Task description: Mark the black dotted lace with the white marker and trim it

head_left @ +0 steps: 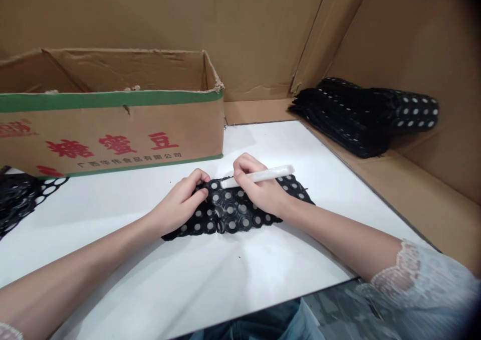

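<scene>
A black sheet (232,224) lies flat on the white board, covered in rows of round forms with pale grey centres. My left hand (184,199) presses on its left part, thumb and fingers curled at the sheet's far edge. In my right hand (259,184) is a white pen-like tool (276,172), gripped like a pencil. Its tip touches the sheet near the far edge, just right of my left fingertips. A few rounds by my left hand look dark or disturbed. My right hand covers part of the sheet's right side.
An open cardboard box (150,124) with red lettering stands behind at left. Black perforated scrap (18,199) lies at the left edge. A stack of similar black dotted sheets (361,114) rests on cardboard at right. Cardboard walls (255,29) enclose the back and right of the white board (180,285).
</scene>
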Tool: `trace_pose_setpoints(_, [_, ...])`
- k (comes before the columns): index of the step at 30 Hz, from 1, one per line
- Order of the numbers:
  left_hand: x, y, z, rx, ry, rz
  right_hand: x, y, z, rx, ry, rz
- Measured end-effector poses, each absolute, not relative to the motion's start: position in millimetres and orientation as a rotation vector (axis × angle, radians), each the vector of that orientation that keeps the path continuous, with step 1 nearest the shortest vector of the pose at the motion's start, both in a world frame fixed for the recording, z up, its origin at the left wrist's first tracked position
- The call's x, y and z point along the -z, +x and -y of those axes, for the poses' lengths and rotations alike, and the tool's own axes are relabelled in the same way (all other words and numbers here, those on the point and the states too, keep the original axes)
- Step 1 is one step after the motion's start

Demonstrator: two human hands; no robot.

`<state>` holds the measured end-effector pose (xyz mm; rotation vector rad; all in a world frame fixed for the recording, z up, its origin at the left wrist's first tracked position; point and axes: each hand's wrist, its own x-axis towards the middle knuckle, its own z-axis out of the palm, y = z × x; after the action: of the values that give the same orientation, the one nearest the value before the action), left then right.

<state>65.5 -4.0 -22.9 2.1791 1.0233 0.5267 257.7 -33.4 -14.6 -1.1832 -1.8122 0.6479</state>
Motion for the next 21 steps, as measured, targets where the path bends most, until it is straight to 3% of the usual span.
trace_pose_setpoints(21, [24.3,67.6,4.9,-0.492,2.140,-1.110,20.3,260.0,28.8,-0.431,-1.171,2.013])
